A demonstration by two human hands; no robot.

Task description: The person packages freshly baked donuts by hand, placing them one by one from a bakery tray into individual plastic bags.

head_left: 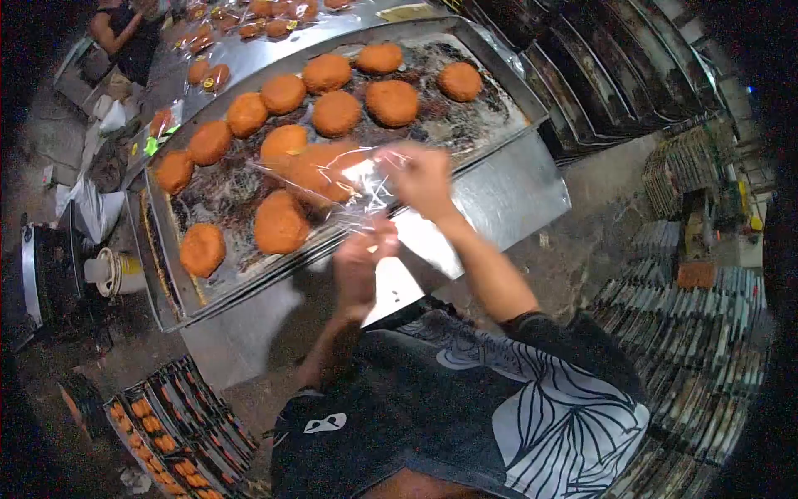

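A clear plastic bag (364, 185) with a round orange-brown bun (312, 173) inside hangs over the near part of a baking tray (490, 137). My right hand (422, 179) is closed on the bag's right end, slightly blurred. Below it, my left hand (359, 264) has its fingers closed at the bag's lower edge. Several unwrapped buns lie on the dark-stained tray, among them a large bun (281, 223) left of my left hand and another bun (392, 103) beyond the bag.
Bagged buns (266, 17) lie on the metal table at the back. A person (125, 37) is at the far left. Stacked trays (598, 71) stand at the upper right, and racks (690, 358) at the lower right. A rack with buns (162, 437) is at the lower left.
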